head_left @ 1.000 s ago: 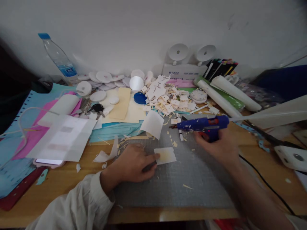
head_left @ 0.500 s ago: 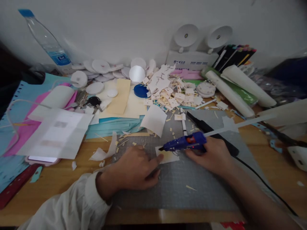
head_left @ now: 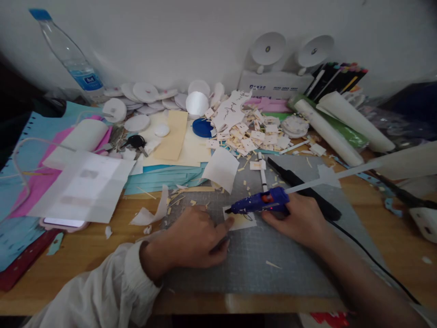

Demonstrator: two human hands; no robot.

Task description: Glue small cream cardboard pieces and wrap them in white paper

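Observation:
My right hand (head_left: 300, 218) is wrapped round the grip of a blue hot glue gun (head_left: 262, 202), with a long whitish glue stick (head_left: 314, 181) sticking out of its back. Its dark nozzle is over the upper left part of a small piece of white paper (head_left: 244, 223) with a yellowish middle, on the grey cutting mat (head_left: 259, 269). The index fingertip of my left hand (head_left: 198, 237) presses on the paper's left edge, close to the nozzle. The thumb is apart and the other fingers are curled, with nothing seen in them.
Behind lies a heap of small pale cards (head_left: 249, 136). A black tool with a cord (head_left: 307, 191) and a white pen (head_left: 262, 175) lie on the mat. Paper sheets (head_left: 85, 182), keys (head_left: 136, 142), white discs (head_left: 145, 92) and a water bottle (head_left: 83, 77) crowd the left side.
The glue gun has shifted slightly left over the paper. My left fingertip stays at the paper's left edge. The whole view has moved a little.

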